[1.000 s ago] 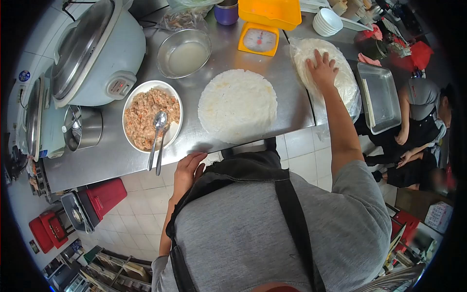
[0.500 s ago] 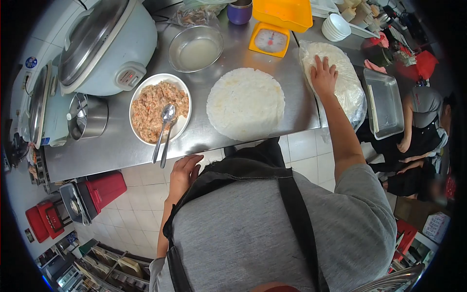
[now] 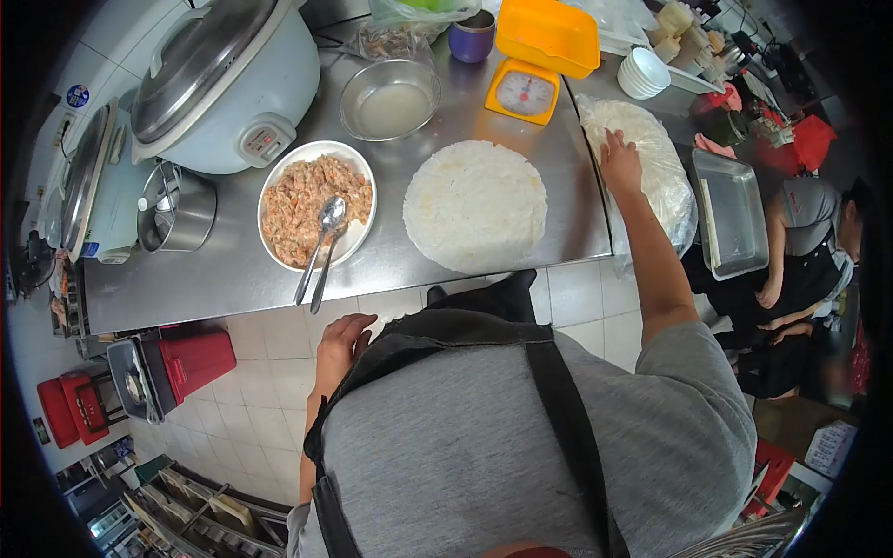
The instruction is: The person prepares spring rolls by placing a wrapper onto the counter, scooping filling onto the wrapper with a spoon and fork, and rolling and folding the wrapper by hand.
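My right hand (image 3: 621, 167) rests on top of a pile of pale sheets in a clear plastic bag (image 3: 659, 153), near its left edge. Its fingers are bent and slightly apart, touching the surface. Below the counter edge hangs my left hand (image 3: 342, 346), fingers loosely bent, with nothing seen in it. Between the two lies a round stack of thin white wrappers (image 3: 476, 205), flat on the steel. Left of the wrappers stands a white bowl of minced filling (image 3: 302, 209). Two spoons (image 3: 326, 237) lean in that bowl, their handles jutting over its near rim.
Behind the wrappers are a metal bowl of cloudy liquid (image 3: 391, 104), a purple cup (image 3: 472, 39) and a yellow scale (image 3: 524, 93). A large cooker (image 3: 223, 88) and a steel pot (image 3: 181, 214) occupy the left. At right, a metal tray (image 3: 735, 223) sits near a co-worker (image 3: 807, 223).
My right hand has shifted toward the bag's left edge, and its spread fingers have drawn in. The view has moved slightly. My left hand stays below the counter.
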A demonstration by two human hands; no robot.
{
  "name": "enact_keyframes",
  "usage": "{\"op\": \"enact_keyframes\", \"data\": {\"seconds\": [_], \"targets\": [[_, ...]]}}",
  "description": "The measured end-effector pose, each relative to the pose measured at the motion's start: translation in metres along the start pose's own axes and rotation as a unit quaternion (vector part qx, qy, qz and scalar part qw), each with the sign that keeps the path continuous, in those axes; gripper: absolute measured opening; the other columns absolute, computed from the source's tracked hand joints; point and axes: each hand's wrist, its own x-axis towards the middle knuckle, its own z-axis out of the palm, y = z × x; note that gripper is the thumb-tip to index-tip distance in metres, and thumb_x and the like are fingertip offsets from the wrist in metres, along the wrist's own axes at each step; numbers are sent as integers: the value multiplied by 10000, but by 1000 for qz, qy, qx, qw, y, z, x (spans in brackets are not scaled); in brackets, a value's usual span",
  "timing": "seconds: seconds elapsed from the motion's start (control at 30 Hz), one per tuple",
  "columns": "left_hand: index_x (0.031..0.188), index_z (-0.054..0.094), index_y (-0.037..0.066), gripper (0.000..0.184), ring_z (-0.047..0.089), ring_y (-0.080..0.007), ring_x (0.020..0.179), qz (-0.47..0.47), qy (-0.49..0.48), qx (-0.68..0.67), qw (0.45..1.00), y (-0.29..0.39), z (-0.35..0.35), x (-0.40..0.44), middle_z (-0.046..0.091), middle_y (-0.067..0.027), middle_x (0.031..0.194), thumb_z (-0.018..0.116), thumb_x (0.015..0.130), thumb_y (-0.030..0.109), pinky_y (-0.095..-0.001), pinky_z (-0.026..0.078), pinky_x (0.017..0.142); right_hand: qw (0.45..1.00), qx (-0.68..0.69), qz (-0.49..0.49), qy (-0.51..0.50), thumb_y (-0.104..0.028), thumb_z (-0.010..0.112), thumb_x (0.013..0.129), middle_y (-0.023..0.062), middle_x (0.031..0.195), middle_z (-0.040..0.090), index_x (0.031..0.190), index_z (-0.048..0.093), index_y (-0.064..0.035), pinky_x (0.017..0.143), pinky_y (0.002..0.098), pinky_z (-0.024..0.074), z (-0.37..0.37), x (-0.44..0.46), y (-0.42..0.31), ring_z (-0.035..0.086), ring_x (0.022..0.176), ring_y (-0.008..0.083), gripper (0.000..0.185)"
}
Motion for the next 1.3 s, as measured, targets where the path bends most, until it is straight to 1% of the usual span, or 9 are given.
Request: {"op": "enact_keyframes", "data": {"seconds": [0.17,0.3,0.37,0.57,0.77,0.87,0.97,1.0,1.3], "targets": [[1147,742,106,274,667,-343,1059,-8,48,9,999,6,-6,-2,731,-108,1118,705,890,20,-434,542,925,981,90,109,-131,-586,541,995,216,1519,518,1429,566,-99,1100,579,430,-50,36,-19,538,1315,449,652],[1138,738,101,280,666,-350,1050,-10,45,36,998,11,-12,-9,729,-109,1115,707,874,12,-442,540,922,995,-9,-67,72,-605,489,1022,122,1480,557,1405,612,-185,1142,684,311,34,85,41,490,1382,403,581],[1136,735,93,276,667,-358,1041,-32,56,50,997,27,-22,-14,728,-113,1114,690,879,3,-451,536,922,994,-13,-84,62,-582,490,1028,79,1433,590,1380,641,-219,1157,690,279,37,106,45,514,1368,373,528],[1129,737,83,245,676,-363,1013,-91,92,63,990,36,-33,-34,734,-128,1095,674,906,2,-442,540,898,971,153,-139,118,-380,600,1023,205,961,665,974,699,-28,877,508,465,19,111,42,623,962,402,369],[1096,744,75,226,695,-339,982,-60,111,93,988,32,-33,-26,743,-120,1048,676,897,-9,-428,541,880,979,131,-76,139,-363,567,1048,234,815,643,867,679,-18,852,524,457,22,112,40,638,860,380,406],[1110,741,82,236,686,-335,1001,-62,117,89,987,35,-29,-27,739,-109,1063,670,902,-3,-428,544,888,955,286,-33,75,-441,548,1047,198,987,708,994,724,-49,937,525,456,8,107,47,657,1000,354,433],[1116,739,81,245,681,-337,1013,-77,114,100,985,30,-28,-34,737,-105,1074,673,896,-3,-429,544,897,969,8,-47,242,-595,504,1021,147,1255,691,1254,698,-123,1045,560,420,53,115,124,602,1225,358,561],[1116,739,81,246,680,-338,1015,-80,113,105,985,28,-28,-37,737,-105,1076,674,894,-3,-430,544,899,988,-75,113,73,-749,419,973,99,1456,593,1448,587,-238,1098,627,366,45,105,131,486,1384,397,718],[1089,749,81,229,686,-347,982,-121,117,90,982,25,-35,-37,740,-113,1040,675,889,-4,-429,549,877,978,30,193,-71,-796,376,959,124,1445,593,1446,579,-220,1075,612,405,6,101,135,486,1385,422,781]]}}
